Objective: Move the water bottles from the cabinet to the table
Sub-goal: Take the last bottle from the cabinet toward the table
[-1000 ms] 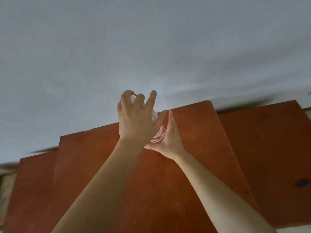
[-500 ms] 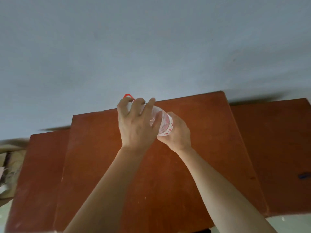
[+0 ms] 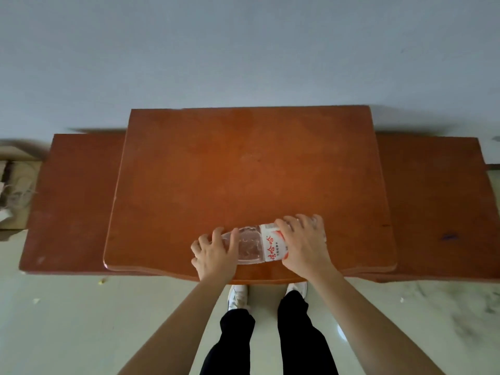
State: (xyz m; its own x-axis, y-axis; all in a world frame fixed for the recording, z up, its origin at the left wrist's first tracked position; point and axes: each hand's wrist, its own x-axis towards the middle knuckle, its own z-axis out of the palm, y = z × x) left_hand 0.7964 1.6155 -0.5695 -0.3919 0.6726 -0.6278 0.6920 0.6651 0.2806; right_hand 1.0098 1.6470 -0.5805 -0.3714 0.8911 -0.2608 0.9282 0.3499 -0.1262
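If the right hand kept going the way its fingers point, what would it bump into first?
Probably the wall. The right hand, gripping the bottle, points away across the table, and the way over it looks free, though height is hard to judge.

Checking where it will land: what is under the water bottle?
The wooden table top, near its front edge, lies under the water bottle. The left hand and right hand grip its ends and cover the wood there; whether the bottle touches the table cannot be seen.

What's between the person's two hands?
A clear plastic water bottle with a red-and-white label, held sideways, gripped by the left hand and right hand; head view.
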